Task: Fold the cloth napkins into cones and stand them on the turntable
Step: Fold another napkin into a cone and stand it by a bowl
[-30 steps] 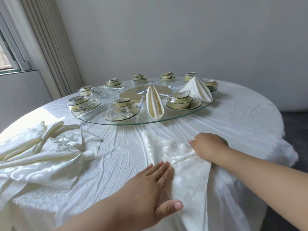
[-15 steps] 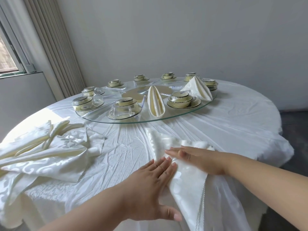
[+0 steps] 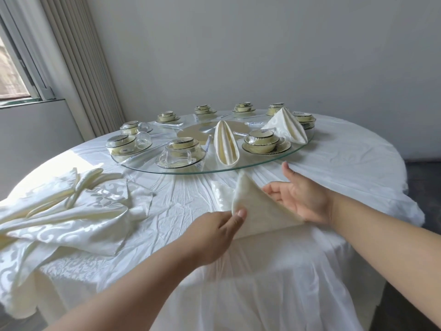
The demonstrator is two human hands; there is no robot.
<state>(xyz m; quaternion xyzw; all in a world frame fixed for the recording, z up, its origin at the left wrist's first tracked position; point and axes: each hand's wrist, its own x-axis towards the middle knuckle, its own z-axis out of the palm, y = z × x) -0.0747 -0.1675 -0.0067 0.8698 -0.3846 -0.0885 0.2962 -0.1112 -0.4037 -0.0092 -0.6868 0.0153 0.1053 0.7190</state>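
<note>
Left hand (image 3: pixel 212 231) grip pinches the napkin (image 3: pixel 257 211) edge, right hand (image 3: pixel 300 199) open behind; roll it tight, tip pointed.

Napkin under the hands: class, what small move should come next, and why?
Probably roll the raised flap on toward the right. The left hand pinches the napkin edge, lifted off the tablecloth; the right hand is open beside it. No cone is formed yet.
</note>
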